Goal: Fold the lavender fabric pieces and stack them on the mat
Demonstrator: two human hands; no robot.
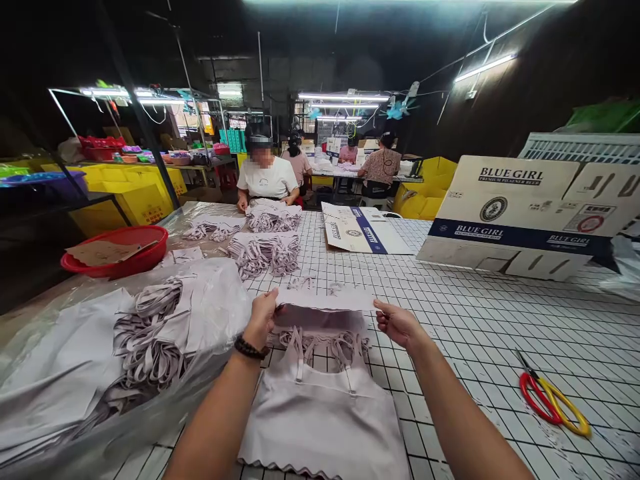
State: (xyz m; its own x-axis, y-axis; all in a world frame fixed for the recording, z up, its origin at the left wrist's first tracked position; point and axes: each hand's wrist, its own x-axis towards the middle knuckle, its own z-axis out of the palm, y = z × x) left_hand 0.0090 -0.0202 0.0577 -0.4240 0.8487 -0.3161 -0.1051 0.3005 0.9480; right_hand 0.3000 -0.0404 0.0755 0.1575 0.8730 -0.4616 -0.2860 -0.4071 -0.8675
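Note:
Between my two hands a pale lilac camisole point(325, 299) is stretched by its edge, lifted over the table. My left hand point(263, 317), with a dark bracelet at the wrist, is closed on its left end. At the other end my right hand point(399, 323) pinches the corner between thumb and fingers. Just beyond, thin straps stick up from the raised cloth. Below my hands another camisole point(325, 413) lies flat with its straps toward the far side and a wavy hem toward me. Part of the pile under the lifted one is hidden.
Red-and-yellow scissors point(553, 403) lie at right on the gridded table point(475, 333). A plastic bag point(220, 287) of garments and a red basin point(120, 257) are at left. Garment stacks point(265, 250), cardboard point(367, 230) and a box point(515, 213) stand beyond. A person point(267, 177) sits opposite.

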